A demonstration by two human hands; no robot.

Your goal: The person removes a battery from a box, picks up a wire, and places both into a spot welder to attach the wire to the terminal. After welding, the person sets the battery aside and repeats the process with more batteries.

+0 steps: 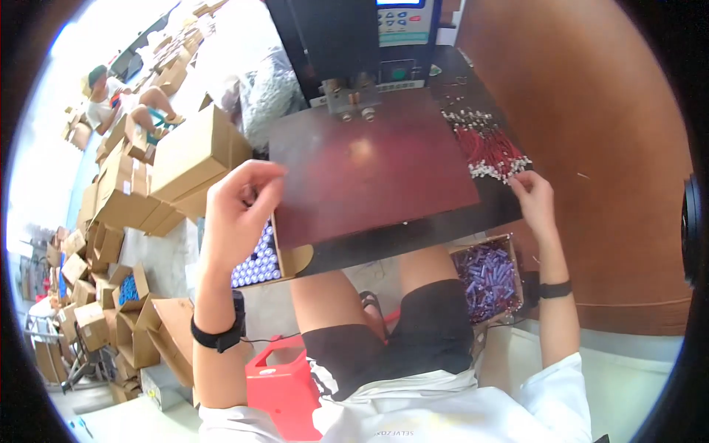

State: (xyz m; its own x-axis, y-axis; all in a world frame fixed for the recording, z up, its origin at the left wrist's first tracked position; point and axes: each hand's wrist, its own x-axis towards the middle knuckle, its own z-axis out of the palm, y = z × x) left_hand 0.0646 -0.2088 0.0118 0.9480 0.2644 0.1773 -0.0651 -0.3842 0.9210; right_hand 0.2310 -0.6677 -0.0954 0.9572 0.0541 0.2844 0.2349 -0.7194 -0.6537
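Left hand (247, 199) is raised at red board (377, 170), fingers curled, contents unclear | right hand (537, 198) is placed at near white tips (489, 172) of red wires (493, 146), fingers narrow, grip cannot be told | wires are laid at right, long axes near-to-far

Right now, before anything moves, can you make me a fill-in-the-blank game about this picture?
1. The right hand is at thin wires with white ends, coloured ____.
2. The left hand is by the (left or right) ____ edge of a flat, dark-red rectangular board.
3. Loose purple cylinders fill an open cardboard box on the person's (left or right) ____ side.
4. The narrow wrist straps are coloured ____.

Missing words: red; left; right; black.
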